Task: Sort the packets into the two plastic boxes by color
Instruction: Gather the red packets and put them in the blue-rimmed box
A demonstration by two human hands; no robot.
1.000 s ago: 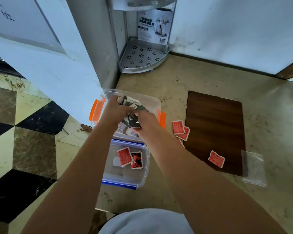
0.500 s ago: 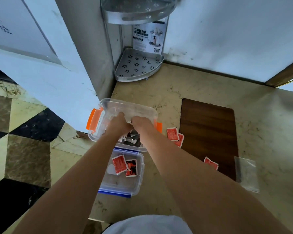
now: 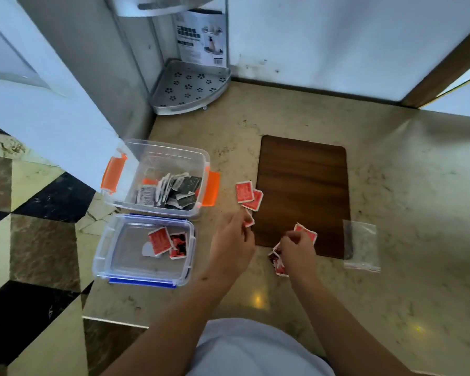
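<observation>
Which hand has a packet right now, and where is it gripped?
The left hand pinches a red packet by its near edge. The right hand curls over red packets on the counter; its exact grip is hidden.

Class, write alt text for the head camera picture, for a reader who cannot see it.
Two hands reach for red packets on a stone counter: the left hand touches one, the right hand holds several. Left of them, an orange-latched box holds black packets and a blue-latched box red ones.
</observation>
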